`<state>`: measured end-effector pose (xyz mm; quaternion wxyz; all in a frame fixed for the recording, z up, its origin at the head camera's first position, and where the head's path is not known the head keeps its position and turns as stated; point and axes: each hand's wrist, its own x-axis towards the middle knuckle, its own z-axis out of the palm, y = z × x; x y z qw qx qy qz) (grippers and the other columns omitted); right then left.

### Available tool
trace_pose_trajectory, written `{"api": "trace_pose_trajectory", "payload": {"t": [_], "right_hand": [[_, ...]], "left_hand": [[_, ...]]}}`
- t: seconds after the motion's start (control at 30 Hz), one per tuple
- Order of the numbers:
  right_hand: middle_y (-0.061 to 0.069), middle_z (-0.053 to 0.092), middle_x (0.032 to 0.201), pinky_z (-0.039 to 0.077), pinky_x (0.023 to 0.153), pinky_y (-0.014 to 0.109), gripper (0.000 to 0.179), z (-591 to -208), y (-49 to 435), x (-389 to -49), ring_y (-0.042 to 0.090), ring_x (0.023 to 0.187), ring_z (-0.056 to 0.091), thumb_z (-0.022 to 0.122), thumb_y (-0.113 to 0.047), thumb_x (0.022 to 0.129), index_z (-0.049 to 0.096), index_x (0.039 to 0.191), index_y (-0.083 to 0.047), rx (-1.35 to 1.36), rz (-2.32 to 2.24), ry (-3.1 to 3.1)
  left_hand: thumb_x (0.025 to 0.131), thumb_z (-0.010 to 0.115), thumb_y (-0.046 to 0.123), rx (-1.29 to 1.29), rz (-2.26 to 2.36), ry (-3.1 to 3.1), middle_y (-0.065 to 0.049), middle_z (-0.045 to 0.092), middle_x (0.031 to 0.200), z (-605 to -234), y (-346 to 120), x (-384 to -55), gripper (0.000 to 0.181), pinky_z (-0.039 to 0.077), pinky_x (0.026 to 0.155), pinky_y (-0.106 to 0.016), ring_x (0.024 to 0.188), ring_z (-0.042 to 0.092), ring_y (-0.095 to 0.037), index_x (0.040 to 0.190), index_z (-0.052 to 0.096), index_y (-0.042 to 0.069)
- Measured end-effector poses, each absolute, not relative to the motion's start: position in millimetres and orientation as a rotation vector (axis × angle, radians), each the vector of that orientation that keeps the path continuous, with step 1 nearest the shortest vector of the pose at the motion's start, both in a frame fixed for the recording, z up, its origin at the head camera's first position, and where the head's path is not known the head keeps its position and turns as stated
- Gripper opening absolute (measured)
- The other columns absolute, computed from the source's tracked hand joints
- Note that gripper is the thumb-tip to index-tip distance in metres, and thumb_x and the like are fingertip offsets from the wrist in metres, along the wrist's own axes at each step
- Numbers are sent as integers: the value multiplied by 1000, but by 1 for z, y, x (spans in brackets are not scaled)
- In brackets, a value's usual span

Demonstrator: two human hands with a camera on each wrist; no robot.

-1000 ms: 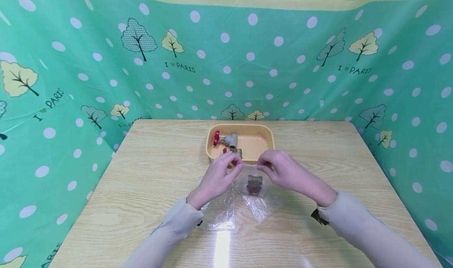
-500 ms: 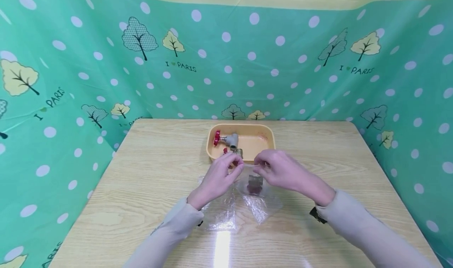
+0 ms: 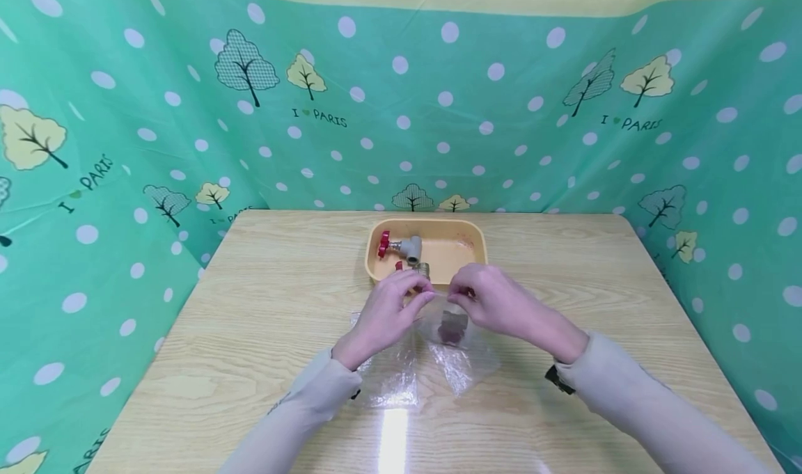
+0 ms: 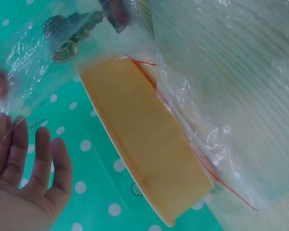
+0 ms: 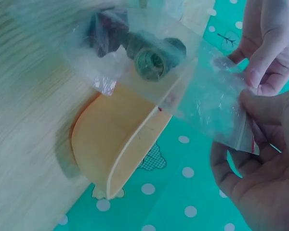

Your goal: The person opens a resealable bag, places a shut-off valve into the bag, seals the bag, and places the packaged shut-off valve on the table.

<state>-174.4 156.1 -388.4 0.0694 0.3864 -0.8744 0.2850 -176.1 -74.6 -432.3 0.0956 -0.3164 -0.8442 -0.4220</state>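
Near the tray's front edge, a clear zip bag (image 3: 473, 362) hangs from both hands. Through its plastic shows a valve (image 3: 452, 328) with a threaded metal body and a dark red handle; the thread opening of the valve (image 5: 151, 65) faces the right wrist camera. My left hand (image 3: 383, 314) pinches one side of the bag's top edge between thumb and finger. Close beside it, my right hand (image 3: 504, 303) pinches the same edge, with the red-lined zip of the bag (image 5: 216, 115) at its fingers. Below the left hand lies another clear bag (image 3: 391, 380), flat on the table.
An orange-yellow tray (image 3: 479, 241) stands behind the hands. It holds a grey valve (image 3: 410, 248) with a red handwheel and a brass valve (image 3: 422, 271), partly covered by the left hand. The wooden table (image 3: 269, 279) meets a green dotted cloth (image 3: 438, 147) at the back and sides.
My right hand has slid left along the bag's top edge, closer to my left hand. The bagged valve has shifted and tilted slightly. My left hand has barely moved.
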Motion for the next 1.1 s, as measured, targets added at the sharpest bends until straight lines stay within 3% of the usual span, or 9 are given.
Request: {"api": "trace_pose_trajectory", "payload": {"t": [0.17, 0.53, 1.1], "right_hand": [[-6, 68, 77, 54, 58, 22, 7, -384, 159, -173, 4, 65, 57, 81, -4, 90, 76, 88, -7, 1115, 857, -2741], [-7, 64, 72, 52, 52, 21, 12, -389, 160, -169, 2, 59, 54, 81, 1, 89, 75, 82, -8, 1102, 904, -2746], [-4, 69, 76, 53, 57, 22, 9, -383, 158, -166, 4, 65, 58, 81, 2, 88, 78, 85, -6, 1077, 863, -2709]], "left_hand": [[102, 71, 18, -915, -1255, -2513, 1, 74, 107, -431, -75, -176, 9, 57, 85, -32, 101, 66, -15, 104, 75, 11], [101, 72, 15, -876, -1383, -2509, 4, 71, 104, -438, -84, -175, 5, 58, 84, -29, 97, 65, -11, 104, 75, 12], [102, 66, 7, -856, -1429, -2484, 3, 69, 103, -438, -87, -174, 8, 59, 84, -32, 97, 65, -12, 108, 72, 8]]}}
